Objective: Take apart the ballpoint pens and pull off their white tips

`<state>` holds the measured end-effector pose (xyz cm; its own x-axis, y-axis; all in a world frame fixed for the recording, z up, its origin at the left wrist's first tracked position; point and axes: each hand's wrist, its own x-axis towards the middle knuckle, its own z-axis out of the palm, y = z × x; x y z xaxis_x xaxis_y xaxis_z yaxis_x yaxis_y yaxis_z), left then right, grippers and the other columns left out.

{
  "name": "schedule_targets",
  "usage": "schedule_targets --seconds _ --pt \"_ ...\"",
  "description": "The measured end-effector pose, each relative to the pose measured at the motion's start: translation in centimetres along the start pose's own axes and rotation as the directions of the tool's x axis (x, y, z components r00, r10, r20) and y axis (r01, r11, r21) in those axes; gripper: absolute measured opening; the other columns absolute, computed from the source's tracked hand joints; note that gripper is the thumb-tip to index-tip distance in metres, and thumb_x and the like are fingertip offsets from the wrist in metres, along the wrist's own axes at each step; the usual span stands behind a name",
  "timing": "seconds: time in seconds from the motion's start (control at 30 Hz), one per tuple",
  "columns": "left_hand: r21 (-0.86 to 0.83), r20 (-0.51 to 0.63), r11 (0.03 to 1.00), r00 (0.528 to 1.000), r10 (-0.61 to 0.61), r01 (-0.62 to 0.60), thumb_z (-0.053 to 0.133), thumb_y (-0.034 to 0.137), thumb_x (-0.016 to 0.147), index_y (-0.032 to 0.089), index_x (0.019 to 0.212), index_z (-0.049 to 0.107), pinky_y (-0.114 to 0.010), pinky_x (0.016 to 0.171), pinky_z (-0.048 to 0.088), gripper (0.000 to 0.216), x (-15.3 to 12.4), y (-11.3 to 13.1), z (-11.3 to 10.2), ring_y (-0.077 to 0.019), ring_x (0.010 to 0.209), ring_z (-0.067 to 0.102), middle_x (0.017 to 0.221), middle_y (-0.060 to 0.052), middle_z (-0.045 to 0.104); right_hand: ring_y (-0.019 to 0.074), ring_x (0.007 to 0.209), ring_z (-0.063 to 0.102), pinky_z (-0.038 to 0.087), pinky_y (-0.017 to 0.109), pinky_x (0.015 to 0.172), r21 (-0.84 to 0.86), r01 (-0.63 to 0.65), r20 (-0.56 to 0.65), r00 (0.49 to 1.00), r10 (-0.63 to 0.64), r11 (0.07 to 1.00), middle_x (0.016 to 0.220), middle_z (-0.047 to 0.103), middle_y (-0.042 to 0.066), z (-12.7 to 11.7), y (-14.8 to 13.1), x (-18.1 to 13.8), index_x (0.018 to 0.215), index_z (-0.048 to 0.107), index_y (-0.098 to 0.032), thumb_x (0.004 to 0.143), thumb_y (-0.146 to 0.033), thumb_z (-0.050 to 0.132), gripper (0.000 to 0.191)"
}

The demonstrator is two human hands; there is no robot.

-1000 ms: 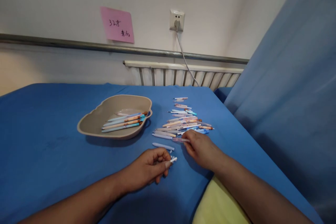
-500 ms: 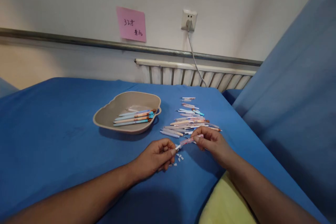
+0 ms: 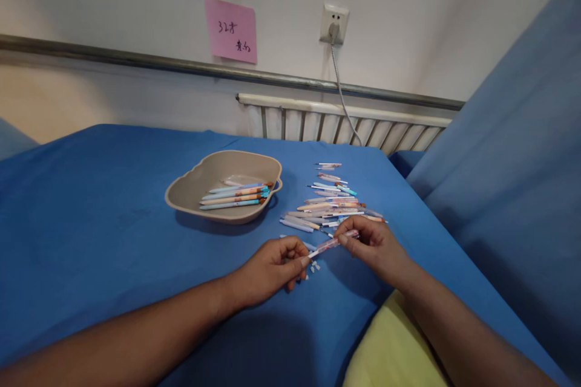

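Note:
My left hand pinches the white end of a pen refill between thumb and forefinger. The refill runs into a clear pink-patterned pen barrel, which my right hand grips with thumb and fingers. Small white pieces lie on the blue cloth just beyond my left fingertips, partly hidden by that hand. Behind my right hand spreads a heap of pen parts: barrels, white refills and colored pieces.
A beige basin at left holds several blue and peach pens. Blue cloth covers the bed. Yellow fabric lies below my right forearm. A blue curtain hangs at right; a cord runs down the wall.
The view has tilted slightly, so the surroundings sit higher and a little to the right. Both hands keep their grips; slightly more of the pink barrel shows between them.

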<state>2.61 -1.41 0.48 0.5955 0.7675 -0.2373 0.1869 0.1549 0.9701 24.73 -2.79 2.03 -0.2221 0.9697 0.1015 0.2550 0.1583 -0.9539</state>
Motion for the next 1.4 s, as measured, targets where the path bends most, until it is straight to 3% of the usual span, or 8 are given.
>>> schedule_targets --seconds 0.27,0.57,0.7,0.8,0.9,1.1,1.23,1.4 --pt "0.038 -0.004 0.999 1.000 0.008 -0.008 0.061 0.037 0.078 0.014 0.079 0.056 -0.018 0.046 0.039 0.024 0.0 -0.3 0.1 -0.0073 0.049 0.048 0.061 0.003 0.058 0.0120 0.061 0.048 0.037 0.022 0.055 -0.085 0.025 -0.015 1.000 -0.026 0.996 0.067 0.055 -0.001 0.3 0.1 -0.1 0.077 0.060 -0.018 0.080 -0.028 0.056 0.011" --pt "0.089 0.031 0.996 0.999 0.021 -0.024 0.057 0.034 0.081 0.015 0.080 0.054 -0.019 0.049 0.041 0.019 0.0 -0.3 0.2 -0.0089 0.053 0.049 0.063 0.003 0.057 0.0118 0.063 0.047 0.036 0.023 0.058 -0.078 0.029 0.056 0.998 -0.024 0.997 0.068 0.054 -0.001 0.2 0.3 -0.2 0.078 0.060 -0.018 0.082 -0.024 0.055 0.009" --pt "0.171 0.055 0.980 0.994 0.098 -0.106 0.057 0.024 0.080 0.016 0.086 0.055 -0.021 0.055 0.041 0.010 -0.3 -0.3 0.3 -0.0103 0.060 0.050 0.069 0.002 0.056 0.0112 0.061 0.046 0.035 0.023 0.056 -0.078 -0.011 0.106 0.994 0.019 0.997 0.067 0.054 -0.002 1.1 0.4 -0.4 0.077 0.060 -0.018 0.082 -0.024 0.057 0.008" --pt "0.131 0.063 0.974 0.982 0.178 -0.185 0.058 0.009 0.073 0.017 0.097 0.052 -0.023 0.064 0.043 0.026 -0.7 -0.1 0.1 -0.0119 0.072 0.054 0.079 0.001 0.059 0.0104 0.058 0.046 0.036 0.022 0.053 -0.018 -0.059 0.126 0.990 0.060 0.998 0.064 0.053 -0.002 1.6 0.5 -0.4 0.077 0.059 -0.018 0.081 -0.029 0.059 0.012" --pt "0.008 0.105 0.981 0.976 0.191 -0.193 0.058 0.005 0.072 0.018 0.104 0.047 -0.024 0.067 0.045 0.036 -0.8 0.4 -0.4 -0.0129 0.076 0.058 0.080 0.000 0.061 0.0100 0.055 0.048 0.037 0.022 0.053 0.075 -0.082 0.132 0.989 0.071 0.994 0.061 0.054 -0.003 1.5 0.4 -0.3 0.078 0.060 -0.018 0.080 -0.036 0.062 0.018" --pt "-0.083 -0.090 0.974 0.975 0.204 -0.211 0.070 0.015 0.071 0.016 0.087 0.051 -0.026 0.067 0.050 0.025 -1.1 2.6 -1.3 -0.0126 0.076 0.063 0.101 -0.004 0.061 0.0095 0.056 0.053 0.042 0.022 0.056 0.230 -0.118 0.109 0.989 0.095 0.966 0.063 0.058 -0.003 1.0 0.3 0.0 0.082 0.061 -0.016 0.073 -0.039 0.071 0.027" --pt "-0.106 -0.225 0.970 0.955 0.192 -0.220 0.075 0.017 0.067 0.014 0.075 0.052 -0.024 0.060 0.051 0.024 -1.2 3.1 -1.2 -0.0116 0.063 0.064 0.090 -0.003 0.066 0.0102 0.057 0.053 0.044 0.023 0.055 0.258 -0.099 0.141 0.988 0.064 0.961 0.064 0.058 -0.002 1.7 0.1 -0.3 0.076 0.058 -0.016 0.072 -0.042 0.071 0.029" --pt "-0.332 -0.286 0.909 0.945 0.158 -0.252 0.076 0.018 0.068 0.012 0.077 0.058 -0.021 0.058 0.050 0.021 -1.0 2.7 -0.6 -0.0128 0.065 0.065 0.083 -0.003 0.068 0.0102 0.058 0.050 0.040 0.022 0.054 0.117 -0.025 0.098 0.995 0.014 0.993 0.067 0.057 -0.002 3.3 -0.7 -1.3 0.085 0.055 -0.018 0.086 -0.038 0.055 0.021"
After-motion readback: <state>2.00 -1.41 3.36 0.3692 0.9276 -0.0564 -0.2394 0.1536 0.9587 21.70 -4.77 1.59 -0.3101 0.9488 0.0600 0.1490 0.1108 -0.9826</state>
